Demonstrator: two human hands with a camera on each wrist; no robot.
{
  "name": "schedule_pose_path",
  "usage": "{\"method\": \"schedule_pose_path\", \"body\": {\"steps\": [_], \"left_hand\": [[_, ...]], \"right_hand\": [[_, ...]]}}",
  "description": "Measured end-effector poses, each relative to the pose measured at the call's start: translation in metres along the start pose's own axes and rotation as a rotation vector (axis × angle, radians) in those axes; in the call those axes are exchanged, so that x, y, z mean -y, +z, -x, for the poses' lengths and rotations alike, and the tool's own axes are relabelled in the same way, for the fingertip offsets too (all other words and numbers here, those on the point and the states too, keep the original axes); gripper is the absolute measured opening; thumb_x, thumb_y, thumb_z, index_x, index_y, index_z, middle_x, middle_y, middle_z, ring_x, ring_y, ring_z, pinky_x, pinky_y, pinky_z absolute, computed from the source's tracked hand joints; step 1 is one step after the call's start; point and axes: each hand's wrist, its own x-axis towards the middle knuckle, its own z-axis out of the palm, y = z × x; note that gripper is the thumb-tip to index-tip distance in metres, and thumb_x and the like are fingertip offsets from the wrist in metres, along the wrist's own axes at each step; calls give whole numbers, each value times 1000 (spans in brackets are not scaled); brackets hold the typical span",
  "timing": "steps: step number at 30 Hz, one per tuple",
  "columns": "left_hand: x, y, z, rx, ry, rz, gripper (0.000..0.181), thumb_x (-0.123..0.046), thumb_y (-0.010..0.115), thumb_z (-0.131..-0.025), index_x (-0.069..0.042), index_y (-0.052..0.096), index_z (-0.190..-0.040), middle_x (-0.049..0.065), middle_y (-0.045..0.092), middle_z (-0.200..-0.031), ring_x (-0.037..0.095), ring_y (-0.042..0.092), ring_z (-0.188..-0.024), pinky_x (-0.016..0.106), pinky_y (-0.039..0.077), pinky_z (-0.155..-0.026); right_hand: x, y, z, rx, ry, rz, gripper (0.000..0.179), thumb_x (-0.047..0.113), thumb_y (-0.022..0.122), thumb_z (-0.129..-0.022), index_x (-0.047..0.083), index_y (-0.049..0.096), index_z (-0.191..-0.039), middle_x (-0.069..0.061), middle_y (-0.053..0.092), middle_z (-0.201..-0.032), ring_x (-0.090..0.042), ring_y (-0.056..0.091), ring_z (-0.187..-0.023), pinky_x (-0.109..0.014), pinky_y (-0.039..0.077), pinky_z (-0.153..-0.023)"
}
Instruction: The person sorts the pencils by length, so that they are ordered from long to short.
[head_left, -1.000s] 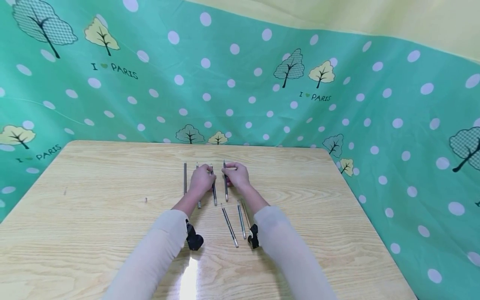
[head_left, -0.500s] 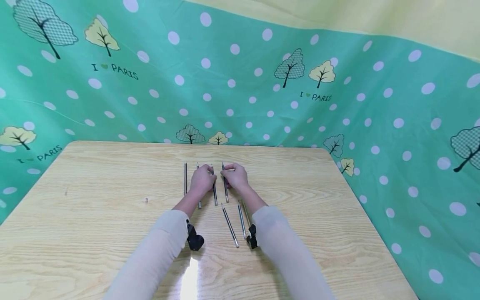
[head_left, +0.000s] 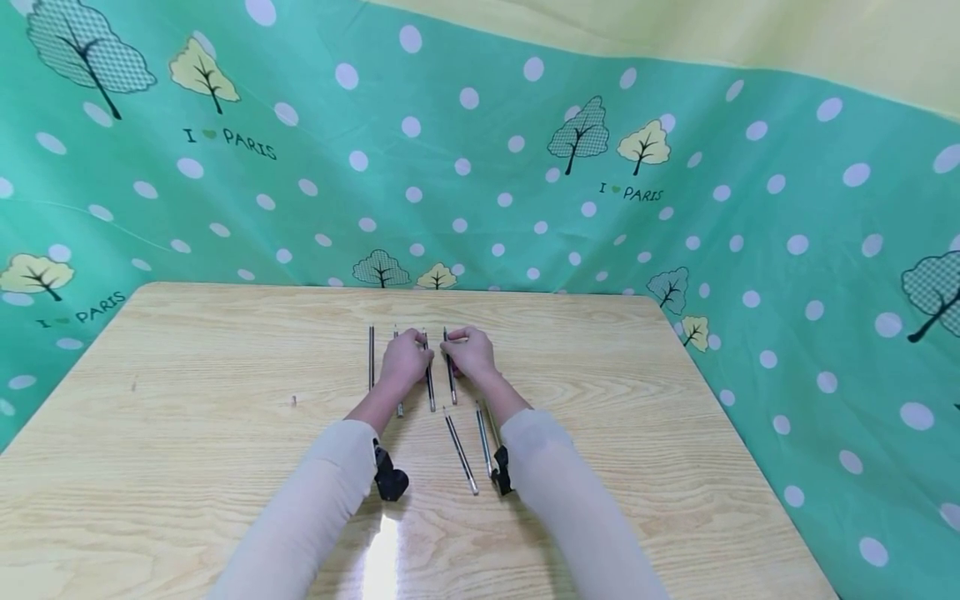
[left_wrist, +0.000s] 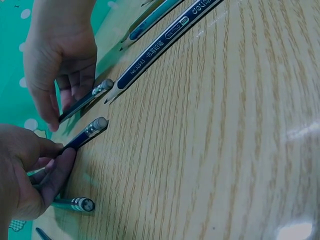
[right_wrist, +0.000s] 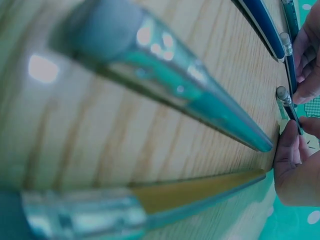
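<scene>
In the head view my left hand (head_left: 405,358) pinches a dark pencil (head_left: 431,396) between thumb and fingers. Close beside it, my right hand (head_left: 471,353) pinches another dark pencil (head_left: 453,390) near its upper part. Both pencils lie lengthwise with eraser ends toward me, as the left wrist view also shows. To the left is a black pencil (head_left: 371,350); a teal pencil (left_wrist: 75,204) lies partly hidden under my left hand.
Nearer me on the wooden table (head_left: 187,467) are a navy pencil (head_left: 461,454), a teal pencil (head_left: 483,437) and a golden-brown pencil (right_wrist: 200,192) partly behind my right forearm. A small pinkish bit (head_left: 293,401) lies at left. A green dotted cloth (head_left: 487,208) hangs behind the table.
My right hand has shifted slightly left, and the upper end of its pencil has swung a little leftward. My left hand stays in place.
</scene>
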Motion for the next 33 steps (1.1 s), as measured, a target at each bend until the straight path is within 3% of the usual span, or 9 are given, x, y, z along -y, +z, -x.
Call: {"method": "schedule_pose_path", "body": {"steps": [10, 19, 33], "left_hand": [[0, -1, 1, 2, 6, 13, 33, -17, 56, -93, -6, 52, -123, 9, 62, -76, 13, 59, -52, 19, 46, -45], [1, 0, 1, -1, 4, 17, 33, -16, 57, -92, -6, 52, -124, 10, 62, -77, 13, 60, -52, 20, 47, -46], [3, 2, 1, -18, 51, 16, 32, -14, 55, -93, -5, 52, -123, 7, 59, -67, 13, 59, -50, 22, 47, -47]], "right_hand": [[-1, 2, -3, -16, 22, 53, 23, 21, 66, -86, 13, 65, -108, -5, 63, -83, -11, 51, -49, -19, 48, -43], [-3, 6, -5, -36, 0, 136, 24, 25, 66, -86, 14, 65, -108, -4, 65, -91, -9, 51, -50, -18, 46, -42], [-3, 4, -3, -57, -56, 193, 25, 27, 67, -85, 14, 67, -107, -5, 68, -96, -8, 50, -49, -18, 43, -43]]}}
